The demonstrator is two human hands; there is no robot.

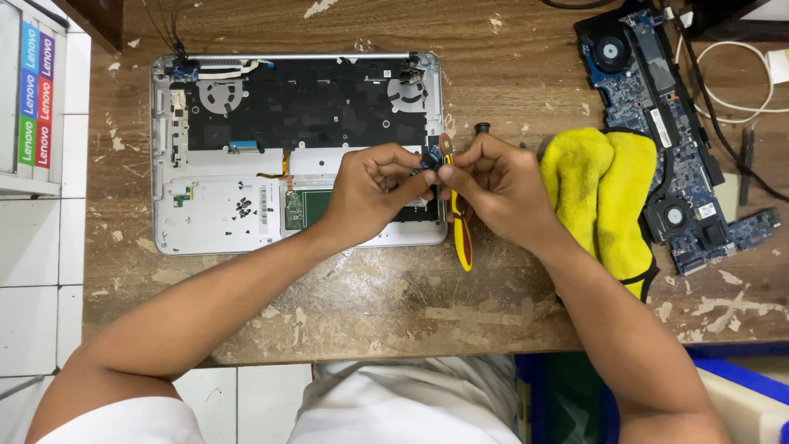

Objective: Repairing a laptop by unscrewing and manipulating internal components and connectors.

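Observation:
My left hand [374,191] and my right hand [497,182] meet over the right end of an opened laptop base [205,222]. Both pinch a small dark blue circuit part [431,157] between the fingertips. The laptop base is silver with a black inner frame and lies flat on the worn wooden table [370,304]. Yellow-and-red handled pliers [461,234] lie on the table just under my hands, partly hidden by them.
A folded yellow cloth [604,193] lies right of my hands. A blue motherboard with two fans [666,123] sits at the far right, with a white cable [740,103] beyond. A small black knob [482,128] rests near the laptop's corner. Coloured boxes [33,82] stand at the left.

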